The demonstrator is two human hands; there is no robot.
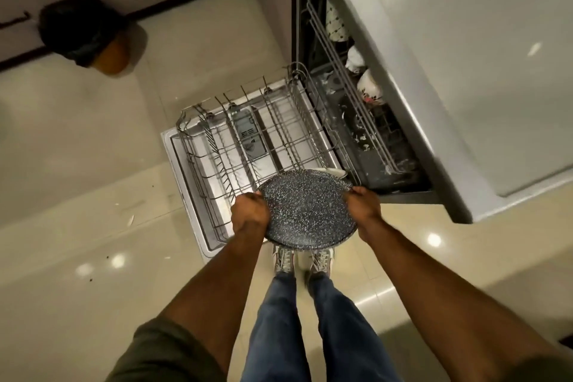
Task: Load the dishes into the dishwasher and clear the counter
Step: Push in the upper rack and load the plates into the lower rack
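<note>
Plate (308, 209) load in progress, not racked yet. Landmark: lower rack (257, 146), pulled out over the open dishwasher door (186, 183).

- Left hand (250, 213) grips the plate's left rim, fingers curled round the edge. Right hand (363, 204) grips the right rim, fingers clamped on it the same way.
- Plate is dark, speckled, round. Held roughly flat, above the near end of the lower rack, not touching the tines as far as I can tell.
- A pale edge (333, 171) shows just past the plate's far rim, at the rack's near right corner. Could be another dish; can't tell.
- Rest of the lower rack looks bare: tine rows open, door's detergent panel visible through the wires.
- Upper rack (350, 80), to the right of the lower rack and inside the machine, already holds a patterned dish (335, 23) and a couple of cups (369, 88).
- Tabletop (465, 56) overhangs right of the lower rack. The part in view shows no dishes; most of it is out of frame, so clearance status is unknown.
- Bin (93, 34) on the floor, well left of the rack. Some crumbs on the floor too.

Judgement: early to middle. Upper rack partly loaded, lower rack barely started. Left to do: tip this plate upright into a tine slot, load whatever remains, push both racks in, shut the door, clear the tabletop.
</note>
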